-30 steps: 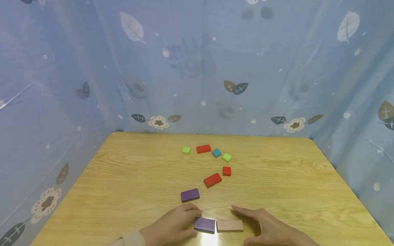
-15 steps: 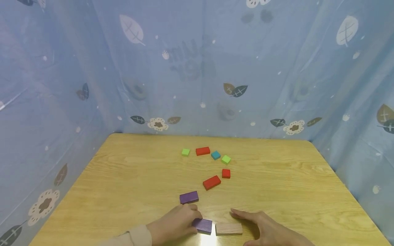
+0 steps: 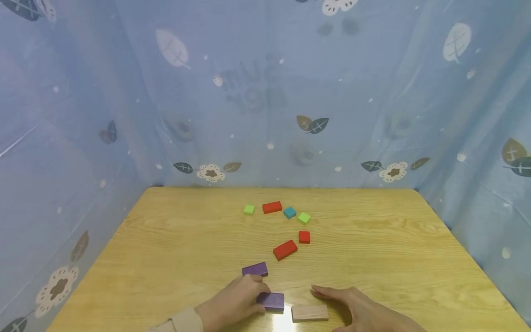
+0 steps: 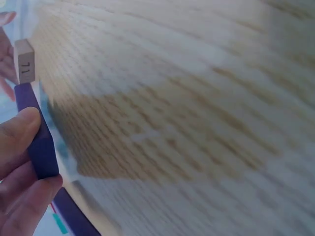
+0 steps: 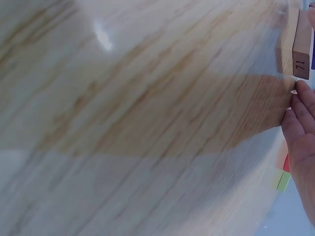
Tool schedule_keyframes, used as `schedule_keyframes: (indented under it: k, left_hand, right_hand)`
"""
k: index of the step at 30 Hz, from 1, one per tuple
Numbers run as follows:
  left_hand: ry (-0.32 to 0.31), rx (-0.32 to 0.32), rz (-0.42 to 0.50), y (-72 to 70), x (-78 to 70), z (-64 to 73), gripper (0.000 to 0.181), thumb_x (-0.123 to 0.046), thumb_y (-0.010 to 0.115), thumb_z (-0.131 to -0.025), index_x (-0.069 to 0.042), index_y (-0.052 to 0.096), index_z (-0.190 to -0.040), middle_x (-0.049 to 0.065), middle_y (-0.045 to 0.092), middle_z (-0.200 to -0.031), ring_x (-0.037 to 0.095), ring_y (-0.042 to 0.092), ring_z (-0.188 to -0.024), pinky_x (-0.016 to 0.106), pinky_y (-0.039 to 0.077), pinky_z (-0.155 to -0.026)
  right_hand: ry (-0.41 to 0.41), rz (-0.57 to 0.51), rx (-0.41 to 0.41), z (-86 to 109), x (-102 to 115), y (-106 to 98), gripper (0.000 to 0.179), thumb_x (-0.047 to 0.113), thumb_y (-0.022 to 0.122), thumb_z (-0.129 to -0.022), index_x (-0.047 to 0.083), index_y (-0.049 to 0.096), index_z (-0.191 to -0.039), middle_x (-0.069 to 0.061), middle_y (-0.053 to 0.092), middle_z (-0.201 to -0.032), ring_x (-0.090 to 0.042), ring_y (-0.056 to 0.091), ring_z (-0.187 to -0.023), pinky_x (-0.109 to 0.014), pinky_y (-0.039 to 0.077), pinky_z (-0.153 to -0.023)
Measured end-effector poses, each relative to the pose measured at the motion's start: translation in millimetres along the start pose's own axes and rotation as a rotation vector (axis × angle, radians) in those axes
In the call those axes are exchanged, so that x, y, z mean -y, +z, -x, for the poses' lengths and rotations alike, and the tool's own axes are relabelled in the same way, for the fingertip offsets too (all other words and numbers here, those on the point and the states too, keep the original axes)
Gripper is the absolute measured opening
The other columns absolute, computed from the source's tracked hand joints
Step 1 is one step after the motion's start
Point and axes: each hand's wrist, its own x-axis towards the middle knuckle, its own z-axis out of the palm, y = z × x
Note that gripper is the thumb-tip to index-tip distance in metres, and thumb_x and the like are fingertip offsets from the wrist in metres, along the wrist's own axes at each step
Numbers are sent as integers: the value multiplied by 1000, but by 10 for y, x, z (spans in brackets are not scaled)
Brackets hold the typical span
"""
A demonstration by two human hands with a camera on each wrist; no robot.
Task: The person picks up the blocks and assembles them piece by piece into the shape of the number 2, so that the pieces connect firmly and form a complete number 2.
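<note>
A purple block (image 3: 271, 301) is pinched in a crowded spot on the tabletop (image 3: 373, 240).
The left hand (image 3: 236, 299) grips one end of it between thumb and fingers; the other end points toward a plain wooden block (image 3: 309, 313) lying near, a narrow gap between. Holding it by one end, I'd say, could let it swivel and knock the wooden block askew. The right hand (image 3: 365, 310) curves loosely around the wooden block's far end, gripping nothing; a careless nudge from those fingers could shift it. The second purple block (image 3: 255, 269) lies right behind the left knuckles, touching or not I can't tell, so a backward sweep might bump it toward the red block (image 3: 285, 250).
</note>
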Motion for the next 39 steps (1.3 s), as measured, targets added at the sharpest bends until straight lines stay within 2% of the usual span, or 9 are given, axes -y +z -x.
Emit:
schedule_keyframes:
  k: [6,14,19,21,26,29,34,37,39]
  left_hand:
    - [7,-10,-31,17,11,-10,26,-23,76,-81,-9,73,-102,-3,66,-97,-1,56,-87,14,48,-74]
    - [52,-35,-35,57,67,-20,25,-22,78,-79,-8,73,-99,-4,66,-92,-3,54,-82,10,45,-70]
    - [46,-31,-11,76,92,-20,25,-20,80,-77,-8,73,-98,-5,67,-90,-4,53,-79,9,44,-68]
    - [34,-23,-5,77,90,-35,25,-19,81,-75,-8,74,-96,-7,67,-87,-5,52,-75,9,44,-66]
    - [21,-16,-51,69,64,-95,26,-20,83,-73,-9,76,-95,-9,67,-83,-5,50,-71,10,43,-65]
    - [9,-18,-64,61,49,-111,27,-21,84,-72,-9,76,-95,-8,68,-83,-5,50,-70,10,43,-64]
    - [-20,-18,-40,64,38,-104,28,-20,85,-70,-8,76,-95,-7,69,-84,-5,54,-71,10,45,-63]
    - [-36,-19,-32,73,40,-101,29,-19,85,-70,-9,76,-95,-7,70,-85,-3,56,-72,11,45,-64]
    - [-42,-19,-28,80,42,-101,29,-19,86,-69,-9,76,-95,-7,69,-84,-3,56,-72,12,45,-64]
  right_hand:
    - [-19,31,2,7,11,-19,69,25,69,-89,14,36,-149,-1,45,-146,-13,40,-132,-29,36,-105]
    - [60,2,16,6,63,15,72,30,73,-85,19,39,-147,-1,43,-147,-11,39,-132,-26,36,-103]
    - [118,-7,25,-16,144,31,72,41,72,-84,21,41,-146,2,44,-145,-10,39,-131,-24,37,-102]
    - [68,64,16,-21,166,48,70,44,70,-85,20,43,-145,1,45,-143,-13,42,-129,-26,39,-101]
    - [-160,397,-62,-52,168,101,66,50,64,-88,13,47,-140,-6,51,-132,-17,51,-118,-30,49,-90]
    - [-230,494,-101,-103,160,140,62,51,62,-88,12,53,-135,-1,55,-122,-11,53,-108,-27,51,-83]
    - [-339,509,-133,-205,128,183,36,39,63,-92,10,63,-114,7,58,-104,0,50,-91,-12,44,-75]
    - [-365,447,-131,-246,116,175,20,27,65,-92,10,65,-103,8,56,-96,4,47,-84,-5,39,-71]
    - [-350,405,-134,-248,118,154,14,21,67,-91,11,66,-100,10,56,-94,6,47,-81,-4,38,-69]
